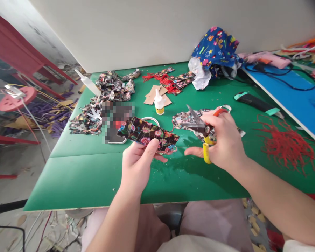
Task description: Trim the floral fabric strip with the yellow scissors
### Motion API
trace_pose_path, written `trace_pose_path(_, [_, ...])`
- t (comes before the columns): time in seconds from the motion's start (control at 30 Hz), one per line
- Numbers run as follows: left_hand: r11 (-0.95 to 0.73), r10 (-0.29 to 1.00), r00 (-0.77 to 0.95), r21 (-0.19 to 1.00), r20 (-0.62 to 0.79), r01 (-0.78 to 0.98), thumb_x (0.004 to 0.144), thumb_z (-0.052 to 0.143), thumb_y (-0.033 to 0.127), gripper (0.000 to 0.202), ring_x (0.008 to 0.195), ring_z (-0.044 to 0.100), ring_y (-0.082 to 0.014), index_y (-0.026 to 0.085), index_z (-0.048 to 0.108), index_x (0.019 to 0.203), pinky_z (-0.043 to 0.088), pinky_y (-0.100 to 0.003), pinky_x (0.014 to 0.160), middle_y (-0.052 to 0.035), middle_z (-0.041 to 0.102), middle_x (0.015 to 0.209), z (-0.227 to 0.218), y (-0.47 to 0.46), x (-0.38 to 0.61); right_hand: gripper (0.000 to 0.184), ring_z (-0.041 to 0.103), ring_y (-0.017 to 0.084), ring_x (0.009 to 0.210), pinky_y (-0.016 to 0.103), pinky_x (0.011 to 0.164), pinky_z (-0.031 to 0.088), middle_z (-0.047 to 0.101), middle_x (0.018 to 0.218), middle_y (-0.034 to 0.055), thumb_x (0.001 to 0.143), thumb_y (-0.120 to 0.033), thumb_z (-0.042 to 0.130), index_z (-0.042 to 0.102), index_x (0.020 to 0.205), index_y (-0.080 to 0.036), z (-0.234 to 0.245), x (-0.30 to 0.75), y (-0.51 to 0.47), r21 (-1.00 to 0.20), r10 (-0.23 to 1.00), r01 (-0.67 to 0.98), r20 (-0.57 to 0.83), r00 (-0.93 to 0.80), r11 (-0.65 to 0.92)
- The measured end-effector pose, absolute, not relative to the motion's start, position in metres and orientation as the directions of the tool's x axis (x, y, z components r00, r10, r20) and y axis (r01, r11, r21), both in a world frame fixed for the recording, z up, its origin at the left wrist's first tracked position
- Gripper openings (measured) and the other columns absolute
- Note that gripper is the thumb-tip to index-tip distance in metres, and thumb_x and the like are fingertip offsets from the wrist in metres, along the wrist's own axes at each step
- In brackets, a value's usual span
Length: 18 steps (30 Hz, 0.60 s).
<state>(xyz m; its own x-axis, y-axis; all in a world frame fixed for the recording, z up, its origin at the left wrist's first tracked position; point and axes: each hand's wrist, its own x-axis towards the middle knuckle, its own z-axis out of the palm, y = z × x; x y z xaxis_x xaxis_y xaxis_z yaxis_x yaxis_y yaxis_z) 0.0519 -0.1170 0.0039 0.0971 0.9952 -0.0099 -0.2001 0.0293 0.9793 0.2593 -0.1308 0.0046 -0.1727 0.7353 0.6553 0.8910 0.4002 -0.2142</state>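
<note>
My left hand (139, 159) pinches a strip of black floral fabric (147, 132) between thumb and fingers, above the green table. My right hand (223, 140) is closed round a pair of scissors (207, 130) with red and yellow handles. Their blades are parted and point left, apart from the held strip. Under the scissors lies another piece of floral fabric (181, 119), partly hidden by my right hand. A small white glue bottle (159, 103) with a yellow label stands upright behind the strip, next to pieces of brown card (150, 96).
Crumpled fabric scraps (112, 87) and a white nozzle bottle (88, 83) lie at the back left. Red-tasselled floral pieces (182, 81) and blue printed cloth (216, 49) are behind. On the right are a utility knife (257, 103), red threads (288, 143) and a blue board (286, 94).
</note>
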Motion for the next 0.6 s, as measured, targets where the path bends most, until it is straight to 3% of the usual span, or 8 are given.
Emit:
trace_pose_path(0.1, [0.012, 0.996, 0.087, 0.981, 0.005, -0.194, 0.077, 0.067, 0.029, 0.013, 0.055, 0.065, -0.013, 0.018, 0.067, 0.071, 0.056, -0.022, 0.044, 0.0016, 0.069, 0.068, 0.004, -0.117, 0.052, 0.065, 0.054, 0.024, 0.081, 0.035, 0.077, 0.045, 0.063, 0.083, 0.0108, 0.068, -0.063, 0.063, 0.059, 0.105, -0.009, 0.003, 0.259, -0.13, -0.116, 0.743, 0.895, 0.608, -0.28, 0.432])
trace_pose_path(0.23, [-0.011, 0.998, 0.055, 0.988, 0.02, -0.151, 0.075, 0.068, 0.03, 0.014, 0.055, 0.065, -0.0129, 0.017, 0.067, 0.071, 0.057, -0.022, 0.045, 0.0012, 0.07, 0.069, 0.003, -0.117, 0.051, 0.055, 0.052, 0.02, 0.069, 0.031, 0.072, 0.044, 0.058, 0.066, 0.0044, 0.071, -0.058, 0.063, 0.065, 0.099, -0.011, -0.004, 0.258, -0.129, 0.018, 0.685, 0.89, 0.631, -0.364, 0.457])
trace_pose_path(0.43, [-0.026, 0.996, 0.084, 0.99, 0.038, -0.139, 0.077, 0.067, 0.028, 0.01, 0.057, 0.065, -0.0126, 0.019, 0.068, 0.075, 0.057, -0.022, 0.046, 0.0019, 0.071, 0.071, 0.002, -0.118, 0.051, 0.046, 0.052, 0.012, 0.057, 0.025, 0.054, 0.035, 0.058, 0.064, -0.0005, 0.075, -0.057, 0.06, 0.068, 0.099, -0.019, -0.005, 0.257, -0.133, 0.042, 0.695, 0.923, 0.644, -0.318, 0.383])
trace_pose_path(0.6, [-0.014, 0.994, 0.109, 0.991, 0.029, -0.135, 0.078, 0.066, 0.027, 0.009, 0.057, 0.066, -0.0125, 0.018, 0.069, 0.076, 0.057, -0.021, 0.045, 0.002, 0.071, 0.073, 0.004, -0.118, 0.052, 0.044, 0.051, 0.011, 0.055, 0.025, 0.052, 0.031, 0.059, 0.063, -0.0008, 0.078, -0.057, 0.058, 0.069, 0.097, -0.019, -0.005, 0.256, -0.134, 0.038, 0.704, 0.929, 0.642, -0.304, 0.367])
